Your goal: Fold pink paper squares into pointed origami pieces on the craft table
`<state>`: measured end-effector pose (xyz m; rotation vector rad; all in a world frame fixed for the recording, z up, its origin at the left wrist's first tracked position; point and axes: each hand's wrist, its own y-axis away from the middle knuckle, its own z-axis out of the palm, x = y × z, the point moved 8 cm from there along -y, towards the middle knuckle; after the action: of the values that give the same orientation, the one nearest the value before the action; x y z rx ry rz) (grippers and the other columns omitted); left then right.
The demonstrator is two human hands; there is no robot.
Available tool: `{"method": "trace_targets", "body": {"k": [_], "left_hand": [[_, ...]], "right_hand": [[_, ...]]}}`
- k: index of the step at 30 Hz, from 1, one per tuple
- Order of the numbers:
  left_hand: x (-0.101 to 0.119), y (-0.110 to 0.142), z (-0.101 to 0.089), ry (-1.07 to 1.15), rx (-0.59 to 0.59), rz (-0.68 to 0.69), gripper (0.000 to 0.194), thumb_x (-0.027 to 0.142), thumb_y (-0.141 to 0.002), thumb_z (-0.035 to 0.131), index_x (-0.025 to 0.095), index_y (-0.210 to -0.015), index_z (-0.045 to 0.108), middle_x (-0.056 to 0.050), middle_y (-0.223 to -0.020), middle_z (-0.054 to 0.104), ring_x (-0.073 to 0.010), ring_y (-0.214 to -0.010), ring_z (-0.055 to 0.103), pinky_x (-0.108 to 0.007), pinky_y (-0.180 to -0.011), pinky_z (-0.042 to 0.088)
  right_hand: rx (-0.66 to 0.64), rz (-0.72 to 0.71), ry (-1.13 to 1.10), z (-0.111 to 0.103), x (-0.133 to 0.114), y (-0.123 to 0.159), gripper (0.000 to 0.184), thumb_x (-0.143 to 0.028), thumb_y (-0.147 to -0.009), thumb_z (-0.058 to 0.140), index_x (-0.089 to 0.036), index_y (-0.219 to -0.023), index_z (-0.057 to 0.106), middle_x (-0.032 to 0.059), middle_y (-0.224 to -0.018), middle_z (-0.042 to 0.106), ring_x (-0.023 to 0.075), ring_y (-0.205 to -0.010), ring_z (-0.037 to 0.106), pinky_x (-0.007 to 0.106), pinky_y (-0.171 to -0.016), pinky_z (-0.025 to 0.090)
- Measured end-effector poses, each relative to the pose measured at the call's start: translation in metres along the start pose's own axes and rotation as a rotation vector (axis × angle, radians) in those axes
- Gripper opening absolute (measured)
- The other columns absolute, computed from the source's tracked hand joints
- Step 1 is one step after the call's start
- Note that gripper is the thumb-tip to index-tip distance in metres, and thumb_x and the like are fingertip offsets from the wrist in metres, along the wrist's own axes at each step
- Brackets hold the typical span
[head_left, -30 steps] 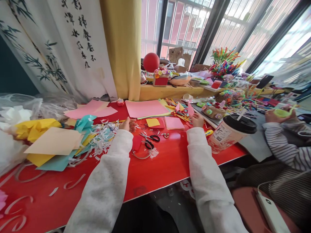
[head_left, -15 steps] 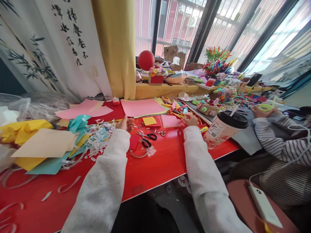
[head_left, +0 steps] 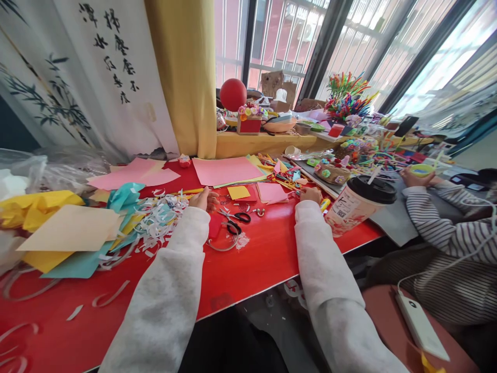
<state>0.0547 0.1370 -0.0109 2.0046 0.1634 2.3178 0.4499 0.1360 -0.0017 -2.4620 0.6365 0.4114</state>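
My left hand [head_left: 204, 199] rests on the red table beside the heap of paper shreds [head_left: 161, 223], its fingers loosely apart with nothing seen in them. Just right of it lie black-handled scissors [head_left: 234, 217] and a small yellow paper square [head_left: 238, 192]. My right hand [head_left: 311, 195] is at the right side of the pink paper squares [head_left: 272, 192], its fingers curled together. Whatever these fingers hold is too small to make out. A yellow-handled tool [head_left: 324, 205] lies by that hand. Behind both hands are larger pink sheets [head_left: 227, 171].
A lidded drink cup [head_left: 355, 207] stands right of my right hand, near the table edge. Coloured paper sheets [head_left: 70, 228] are piled at left. At far right another person's hands hold a green bowl [head_left: 422, 170]. A phone-like white device [head_left: 423, 326] lies on a stool [head_left: 382, 311].
My right hand has moved slightly right, away from the pink paper squares. My left hand has shifted a little to the right.
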Motion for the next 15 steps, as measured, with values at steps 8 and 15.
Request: {"method": "trace_targets", "body": {"k": [8,15], "left_hand": [[0.003,0.002,0.007,-0.132,-0.006,0.083,0.039,0.048,-0.073,0.046,0.012,-0.063,0.059,-0.003,-0.046,0.055,-0.0072,-0.032,0.043,-0.019,-0.034,0.030],[0.013,0.015,0.036,-0.207,-0.100,0.287,0.039,0.045,-0.058,0.063,0.015,-0.082,0.059,-0.007,-0.081,0.064,-0.0158,-0.073,0.058,-0.019,-0.048,0.041]], "right_hand": [[0.210,0.083,-0.166,-0.035,-0.007,0.000,0.035,-0.024,-0.077,0.034,-0.015,-0.099,0.061,0.0115,-0.096,0.059,0.0204,-0.087,0.051,0.034,-0.076,0.038],[-0.143,-0.012,-1.244,-0.001,-0.091,0.035,0.034,-0.037,-0.068,0.049,-0.015,-0.089,0.063,0.0035,-0.066,0.059,0.0132,-0.062,0.054,0.027,-0.058,0.042]]}}
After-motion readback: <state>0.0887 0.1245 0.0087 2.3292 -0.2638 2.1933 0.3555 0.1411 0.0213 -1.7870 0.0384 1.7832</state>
